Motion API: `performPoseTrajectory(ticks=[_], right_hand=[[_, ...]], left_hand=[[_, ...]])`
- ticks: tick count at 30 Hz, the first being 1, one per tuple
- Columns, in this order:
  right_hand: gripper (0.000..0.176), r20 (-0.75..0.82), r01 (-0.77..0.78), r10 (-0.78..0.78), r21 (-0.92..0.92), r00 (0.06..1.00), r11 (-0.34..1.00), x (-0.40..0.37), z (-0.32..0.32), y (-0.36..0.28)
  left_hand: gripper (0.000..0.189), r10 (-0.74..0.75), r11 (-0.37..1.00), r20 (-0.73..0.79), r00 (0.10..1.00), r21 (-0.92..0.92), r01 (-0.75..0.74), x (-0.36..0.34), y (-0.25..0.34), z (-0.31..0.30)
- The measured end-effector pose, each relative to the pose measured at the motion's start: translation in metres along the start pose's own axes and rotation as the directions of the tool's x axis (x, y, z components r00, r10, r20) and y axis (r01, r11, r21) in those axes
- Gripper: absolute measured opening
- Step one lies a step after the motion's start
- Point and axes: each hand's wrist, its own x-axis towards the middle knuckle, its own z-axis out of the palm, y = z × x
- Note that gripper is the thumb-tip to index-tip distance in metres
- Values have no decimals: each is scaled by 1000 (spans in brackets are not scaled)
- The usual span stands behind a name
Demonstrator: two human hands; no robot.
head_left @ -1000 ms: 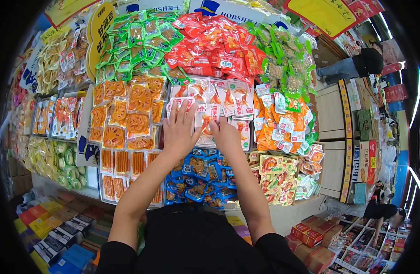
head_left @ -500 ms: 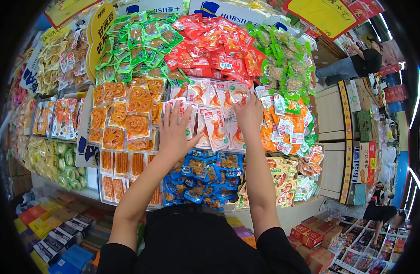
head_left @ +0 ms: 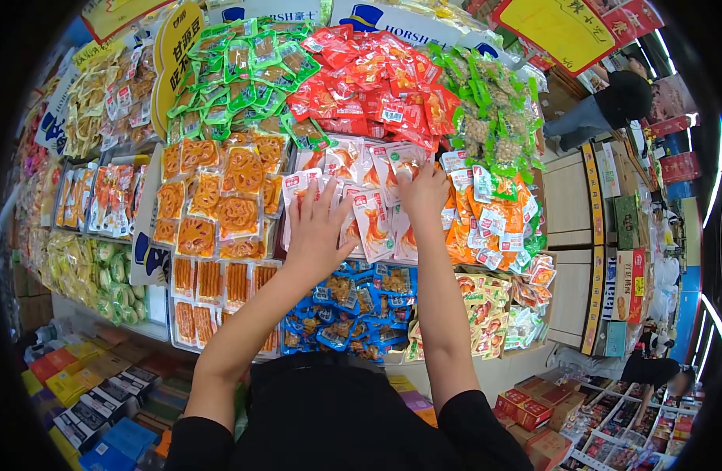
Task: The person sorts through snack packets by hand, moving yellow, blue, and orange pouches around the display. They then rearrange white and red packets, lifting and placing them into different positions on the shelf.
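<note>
From my distant place, I see the red packets (head_left: 377, 86) as the largest heap, at the far side. Next in size, the pink-and-white packets (head_left: 404, 239) lie nearer, to the right of the orange slice packs (head_left: 242, 169) and beyond the blue packets (head_left: 353, 306). They overlap and do not make even rows.

The left hand (head_left: 318, 229) has its fingers spread over the left part of these packets, and it is a little more to the right than 0.5 seconds ago. The right hand (head_left: 426, 192) is no longer at the middle, as it was 1 second ago; it is now over the far right part, with fingers bent. I cannot tell if it pinches a packet.

Between the 2 hands, 1 middle packet (head_left: 370, 221) lies slightly tilted, untouched. I judge that the handling is now moved away from it, to the right.
</note>
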Motion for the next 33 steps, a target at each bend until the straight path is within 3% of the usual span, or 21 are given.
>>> performPoseTrajectory(ticks=[2, 7, 10, 12, 15, 21, 23, 24, 26, 27, 29, 30, 33], right_hand=[[79, 137, -128, 113, 110, 984, 986, 3, -1, -1], [85, 99, -97, 88, 93, 991, 991, -2, -1, -9], [88, 124, -110, 100, 74, 987, 991, -3, -11, -17], [89, 164, -138, 121, 94, 979, 986, -2, -14, -19], [92, 190, -173, 158, 63, 969, 983, 0, -15, -20], [106, 145, -200, 163, 303, 976, 932, 9, 5, -4], [89, 1, -144, 166, 501, 986, 853, 11, 15, 2], [89, 0, -145, 168, 501, 986, 853, 12, 16, 5], [63, 279, -281, 84, 804, 956, 524, 13, 10, 8], [63, 279, -282, 87, 804, 956, 524, 13, 5, 8], [50, 613, -607, 113, 708, 782, 361, 12, -6, 7], [50, 613, -608, 115, 708, 782, 359, 10, -7, 5], [42, 520, -521, 129, 739, 844, 428, 5, -6, 5]], left_hand=[[75, -5, 1000, 2, 1000, -1, 5, -2, 3, 3], [71, -12, 1000, -1, 1000, 14, 12, -3, 10, 2], [73, 57, 998, 4, 998, 4, -57, -3, 17, 3], [74, 126, 992, 118, 985, 2, -127, -3, 22, 9], [69, 217, 974, 166, 962, 23, -224, -5, 28, 16], [57, 287, 957, 109, 952, 8, -289, -5, 26, 31], [54, 290, 956, 111, 950, 3, -293, -5, 25, 31], [52, 295, 955, 111, 949, -3, -296, -4, 25, 30], [49, 257, 966, 115, 960, -18, -257, -5, 24, 22], [46, 219, 976, 117, 969, -33, -216, -4, 23, 18], [44, 164, 986, 49, 985, -20, -163, -2, 16, 13], [43, 106, 994, -24, 994, -10, -106, 0, 12, 10], [44, 85, 996, -5, 996, 16, -85, 6, -6, 10]])
